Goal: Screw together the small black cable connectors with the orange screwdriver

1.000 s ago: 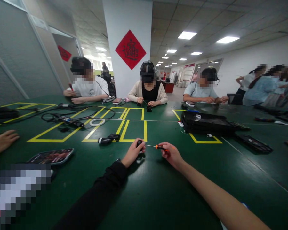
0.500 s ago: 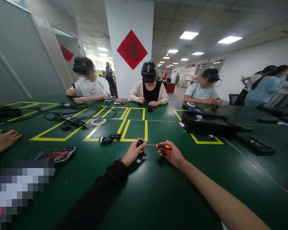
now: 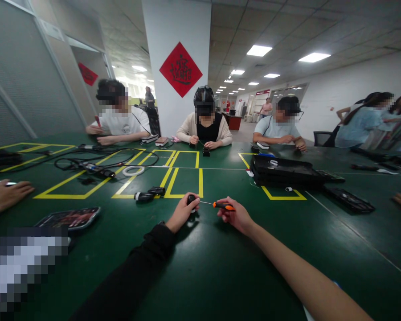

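Grip: the left hand (image 3: 183, 213) is closed around a small black part (image 3: 191, 200), and the right hand (image 3: 235, 215) pinches the orange handle of a screwdriver (image 3: 220, 205) between the fingers.
Screwdriver: it lies almost level — its thin metal shaft points left and the tip meets the black part.
Place: both hands are low over the green desk (image 3: 220, 267), near the middle of its near edge, just in front of a yellow taped rectangle (image 3: 184, 183).
Left arm: in a black sleeve (image 3: 133, 276); the right forearm is bare.
Nearby: two small black pieces (image 3: 149, 194) lie just to the left, a black case (image 3: 285, 171) further to the right.
Others: three people sit at the far edge; another person's hand (image 3: 6, 196) rests at the left edge.
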Motion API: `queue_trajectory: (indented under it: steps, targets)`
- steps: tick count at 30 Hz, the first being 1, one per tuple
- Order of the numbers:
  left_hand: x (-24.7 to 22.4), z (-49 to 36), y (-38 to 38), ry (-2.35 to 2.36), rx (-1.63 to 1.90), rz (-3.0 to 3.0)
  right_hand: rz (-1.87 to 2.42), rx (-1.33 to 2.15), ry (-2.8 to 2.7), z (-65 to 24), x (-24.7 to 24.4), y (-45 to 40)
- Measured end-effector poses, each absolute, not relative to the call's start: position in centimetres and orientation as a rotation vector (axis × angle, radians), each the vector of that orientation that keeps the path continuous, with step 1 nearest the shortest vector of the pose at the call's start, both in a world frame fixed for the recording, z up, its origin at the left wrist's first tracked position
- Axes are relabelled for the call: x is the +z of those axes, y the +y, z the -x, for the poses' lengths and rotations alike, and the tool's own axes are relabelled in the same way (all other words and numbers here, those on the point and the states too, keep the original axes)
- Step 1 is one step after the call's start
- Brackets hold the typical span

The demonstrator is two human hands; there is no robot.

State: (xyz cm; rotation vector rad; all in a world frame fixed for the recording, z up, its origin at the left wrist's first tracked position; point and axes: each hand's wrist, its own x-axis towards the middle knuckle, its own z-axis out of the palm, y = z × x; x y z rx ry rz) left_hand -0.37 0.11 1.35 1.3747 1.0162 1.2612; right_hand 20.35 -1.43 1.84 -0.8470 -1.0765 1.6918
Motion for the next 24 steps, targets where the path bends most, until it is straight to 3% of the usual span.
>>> queue_trajectory:
  steps: [24]
  targets:
    - [0.1, 0.6, 0.9, 0.929, 1.309, -1.141, 0.966, 1.330, -1.403, -19.9, 1.3, -1.8]
